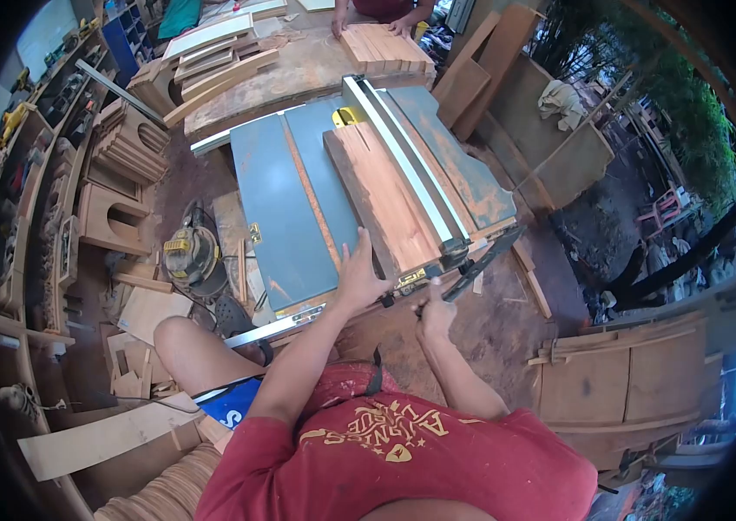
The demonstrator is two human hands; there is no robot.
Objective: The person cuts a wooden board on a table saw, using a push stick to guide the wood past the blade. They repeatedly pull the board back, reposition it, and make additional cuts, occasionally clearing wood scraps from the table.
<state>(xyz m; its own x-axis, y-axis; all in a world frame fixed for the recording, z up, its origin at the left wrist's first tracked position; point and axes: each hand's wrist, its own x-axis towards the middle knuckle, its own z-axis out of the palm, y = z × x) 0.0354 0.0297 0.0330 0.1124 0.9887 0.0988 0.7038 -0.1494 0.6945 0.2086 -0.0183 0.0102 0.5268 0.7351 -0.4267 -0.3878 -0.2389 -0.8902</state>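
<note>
A single head-worn camera looks forward and steeply down onto the table saw from just above its near end. It sits close enough that the wearer's red shirt fills the bottom edge below the saw.

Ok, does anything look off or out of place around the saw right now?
Nothing on the saw table stands out: the board lies flat along the fence, left hand at its near end. Only the floor is messy, with wood scraps and a yellow power tool left of the saw.
</note>
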